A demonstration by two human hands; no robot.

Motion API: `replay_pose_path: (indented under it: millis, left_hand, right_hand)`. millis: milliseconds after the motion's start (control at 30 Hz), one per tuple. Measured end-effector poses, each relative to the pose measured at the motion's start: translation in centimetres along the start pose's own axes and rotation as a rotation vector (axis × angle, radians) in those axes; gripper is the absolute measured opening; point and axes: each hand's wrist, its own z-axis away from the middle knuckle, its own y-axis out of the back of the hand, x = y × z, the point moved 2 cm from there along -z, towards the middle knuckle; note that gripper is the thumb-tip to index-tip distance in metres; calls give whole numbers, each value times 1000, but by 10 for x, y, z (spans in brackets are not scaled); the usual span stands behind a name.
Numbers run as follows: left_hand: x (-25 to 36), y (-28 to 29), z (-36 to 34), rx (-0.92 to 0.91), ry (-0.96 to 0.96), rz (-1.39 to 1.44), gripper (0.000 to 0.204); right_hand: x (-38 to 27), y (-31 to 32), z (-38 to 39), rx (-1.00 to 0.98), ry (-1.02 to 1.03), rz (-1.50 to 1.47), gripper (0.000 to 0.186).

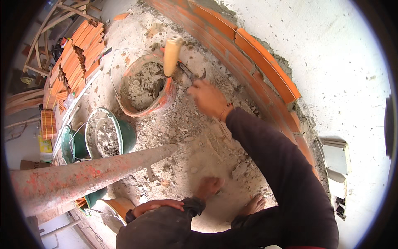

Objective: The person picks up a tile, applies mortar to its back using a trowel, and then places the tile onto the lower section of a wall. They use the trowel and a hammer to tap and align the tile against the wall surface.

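Note:
My right hand (pixel 208 98) reaches low over the rubble by the brick wall, its fingers bent and partly blurred. Beside its fingertips lies a dark hammer-like tool (pixel 187 71) with a curved metal end; I cannot tell whether they touch it. A trowel with a pale wooden handle (pixel 172 56) stands in a reddish bucket (pixel 168 97), its blade against the grey mortar (pixel 143 89). My left hand (pixel 159 205) lies flat over my knee, fingers stretched out, holding nothing.
A low brick wall (pixel 265 62) curves along the white wall on the right. Two green buckets (pixel 127 135) stand at left, one holding mortar. A rusty pole (pixel 95 174) crosses the lower left. Stacked bricks (pixel 85 50) and timber (pixel 39 54) sit farther left. Rubble covers the floor.

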Motion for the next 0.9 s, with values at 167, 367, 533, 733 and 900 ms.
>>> replay_pose_path:
  millis: [167,367,533,733,900]
  left_hand:
    - [-15,2,9,147,-167,-202,17]
    - [112,179,111,-10,-113,600,48]
    - [198,262,127,-251,157,446,53]
    - [198,241,43,-401,204,-71,39]
    - [191,208,-24,-461,426,37,47]
  right_hand:
    - [47,-48,-31,-136,-150,229,32]
    - [79,-73,-51,-294,-206,355,35]
    - [39,-42,-36,-135,-141,-124,39]
    - [2,34,37,264,-675,-840,46]
    - [-13,124,130,425,-596,-600,25]
